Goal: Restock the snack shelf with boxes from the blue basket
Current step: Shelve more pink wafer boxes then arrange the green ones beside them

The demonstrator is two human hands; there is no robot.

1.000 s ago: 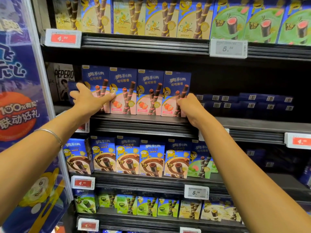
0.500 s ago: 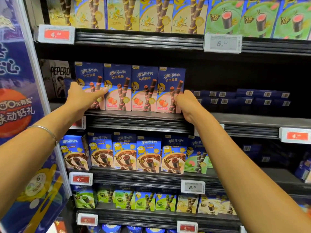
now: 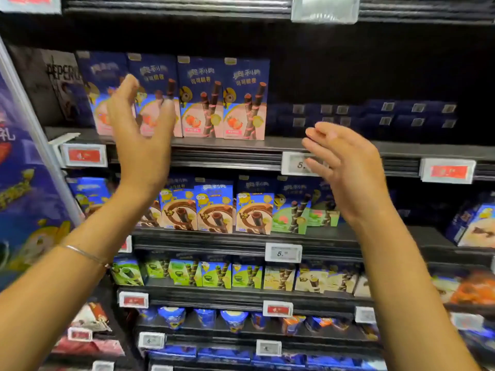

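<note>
While hands hover empty before shelf [image 3: 230, 147], left hand [image 3: 139, 137] fingers loosely spread, right hand [image 3: 348, 170] fingers relaxed, slightly bent. Four strawberry wafer-roll boxes [image 3: 245, 103] upright in row on shelf, leftmost partly behind left hand.

Red price tag [image 3: 84, 155], blue banner [image 3: 26, 199]

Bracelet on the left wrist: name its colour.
Silver. The thin bracelet shows best in the head view.

Shelf [image 3: 334, 148] bearing upright boxes [image 3: 222, 99]
</note>
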